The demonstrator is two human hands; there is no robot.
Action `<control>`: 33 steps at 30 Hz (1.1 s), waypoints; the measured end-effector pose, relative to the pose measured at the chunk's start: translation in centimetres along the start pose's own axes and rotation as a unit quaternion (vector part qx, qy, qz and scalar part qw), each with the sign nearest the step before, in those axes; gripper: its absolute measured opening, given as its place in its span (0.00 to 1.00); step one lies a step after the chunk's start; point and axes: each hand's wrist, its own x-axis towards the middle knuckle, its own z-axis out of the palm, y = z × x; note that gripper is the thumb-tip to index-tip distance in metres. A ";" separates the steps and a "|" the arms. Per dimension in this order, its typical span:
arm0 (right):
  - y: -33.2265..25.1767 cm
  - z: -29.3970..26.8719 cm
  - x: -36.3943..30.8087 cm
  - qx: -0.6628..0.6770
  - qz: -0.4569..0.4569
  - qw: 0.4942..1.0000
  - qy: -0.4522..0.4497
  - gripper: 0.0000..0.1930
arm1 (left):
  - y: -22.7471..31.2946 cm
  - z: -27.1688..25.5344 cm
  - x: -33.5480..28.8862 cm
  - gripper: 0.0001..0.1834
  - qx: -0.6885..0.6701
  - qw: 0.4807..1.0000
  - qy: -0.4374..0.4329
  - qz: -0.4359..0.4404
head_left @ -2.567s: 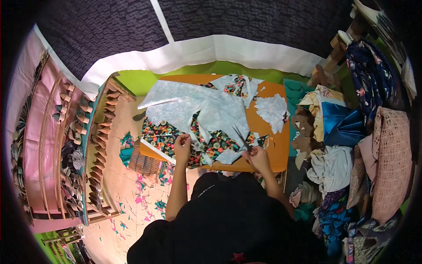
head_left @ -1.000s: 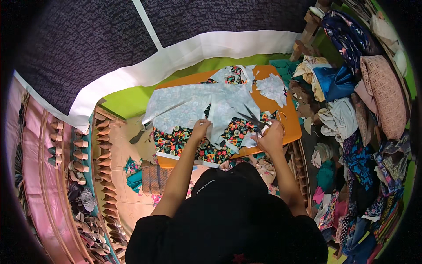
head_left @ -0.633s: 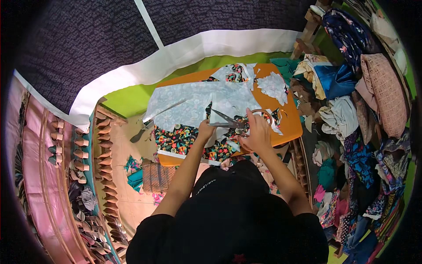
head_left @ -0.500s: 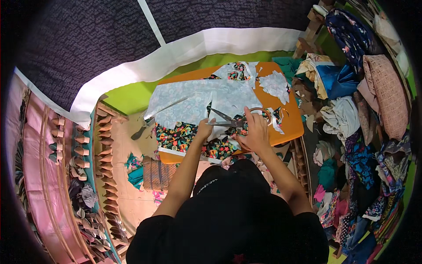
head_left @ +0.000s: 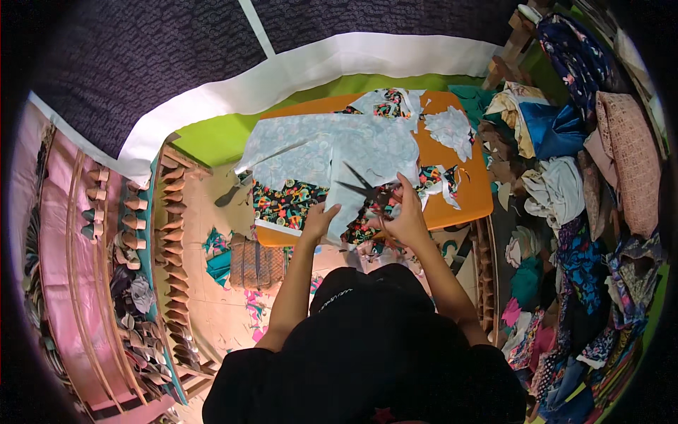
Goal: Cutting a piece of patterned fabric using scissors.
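Over an orange table (head_left: 470,199), the left hand (head_left: 320,222) grips floral fabric (head_left: 321,161), the right hand (head_left: 405,218) open scissors (head_left: 369,191).

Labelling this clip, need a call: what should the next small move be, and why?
Probably bring the open scissors to the near edge of the pale-backed floral fabric, right of the left hand. The right hand has the blades apart over the fabric, and the left appears to pinch it. Blade contact is unclear.
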 end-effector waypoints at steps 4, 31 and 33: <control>4.4 0.2 -1.6 0.189 0.063 0.980 -0.019 0.35 | -4.2 -1.5 -1.4 0.12 -0.060 0.997 0.053 0.011; 7.3 5.8 6.0 0.010 0.046 0.994 -0.094 0.17 | -12.5 3.5 -10.7 0.11 0.064 0.991 0.108 -0.036; 7.8 6.9 5.9 -0.025 0.064 0.995 -0.072 0.16 | -10.0 1.8 -9.0 0.12 0.078 0.987 0.138 -0.001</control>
